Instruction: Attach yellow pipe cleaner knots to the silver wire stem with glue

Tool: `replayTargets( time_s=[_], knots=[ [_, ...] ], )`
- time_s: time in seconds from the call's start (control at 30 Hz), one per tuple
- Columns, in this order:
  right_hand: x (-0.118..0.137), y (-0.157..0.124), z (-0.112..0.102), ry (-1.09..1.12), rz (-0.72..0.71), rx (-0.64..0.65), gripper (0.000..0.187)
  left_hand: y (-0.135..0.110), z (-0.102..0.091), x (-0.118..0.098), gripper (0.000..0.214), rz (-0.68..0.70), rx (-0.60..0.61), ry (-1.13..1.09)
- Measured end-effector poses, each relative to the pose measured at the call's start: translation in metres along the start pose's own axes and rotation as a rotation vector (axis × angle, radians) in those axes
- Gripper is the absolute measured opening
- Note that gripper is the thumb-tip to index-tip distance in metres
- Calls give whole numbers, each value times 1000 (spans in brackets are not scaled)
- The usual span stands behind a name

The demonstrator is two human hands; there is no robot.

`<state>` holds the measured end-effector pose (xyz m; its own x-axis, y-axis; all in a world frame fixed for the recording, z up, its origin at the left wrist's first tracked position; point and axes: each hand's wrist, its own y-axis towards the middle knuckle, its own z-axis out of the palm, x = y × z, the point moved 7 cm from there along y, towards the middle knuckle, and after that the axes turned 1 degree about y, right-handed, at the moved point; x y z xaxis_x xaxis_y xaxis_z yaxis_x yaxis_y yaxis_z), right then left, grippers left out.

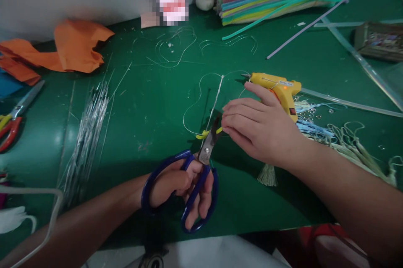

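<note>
- The left-hand grip [170,184] is closed around the blue-handled scissors [206,150], thumb through one loop and fingers through the other.
- The right-hand grip [261,127] is pinched shut on one end of a yellow strip [204,135].
- That strip lies across the scissors' blades: one end sits at the right-hand fingertips, the rest shows just left of the blades. Whether the blades have cut it, I cannot tell.
- A twisted silver wire [217,98] slants from above down towards the strip, just left of the right-hand grip; a thin loop curves away from its top.
- Just beyond the right-hand grip, partly hidden by it, lies a yellow glue gun [273,83] with an orange light glowing.
- A pale tassel [267,176] rests on the green tabletop [163,108] below the right wrist.
- Left of the scissors, well apart, lies a bundle of silver wires [91,129].
</note>
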<state>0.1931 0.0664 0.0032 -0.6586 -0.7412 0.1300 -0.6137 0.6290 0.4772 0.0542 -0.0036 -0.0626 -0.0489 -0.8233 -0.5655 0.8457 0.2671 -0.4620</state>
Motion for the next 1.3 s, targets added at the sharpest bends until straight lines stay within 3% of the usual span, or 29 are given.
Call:
replayTargets(
  time_s=[0.4, 0.63, 0.8, 1.3],
  knots=[
    [0, 1, 6, 92, 6, 6, 14, 1, -1, -1, 12, -9, 0, -29],
    [0, 3, 5, 109, 2, -4, 13, 0, 1, -1, 21, -33, 39, -1],
    [0, 3, 7, 128, -4, -6, 14, -1, 3, 1, 24, -52, 48, -100],
    [0, 4, 8, 120, -15, -1, 16, -3, -2, 5, 11, -73, -10, -136]
  ],
)
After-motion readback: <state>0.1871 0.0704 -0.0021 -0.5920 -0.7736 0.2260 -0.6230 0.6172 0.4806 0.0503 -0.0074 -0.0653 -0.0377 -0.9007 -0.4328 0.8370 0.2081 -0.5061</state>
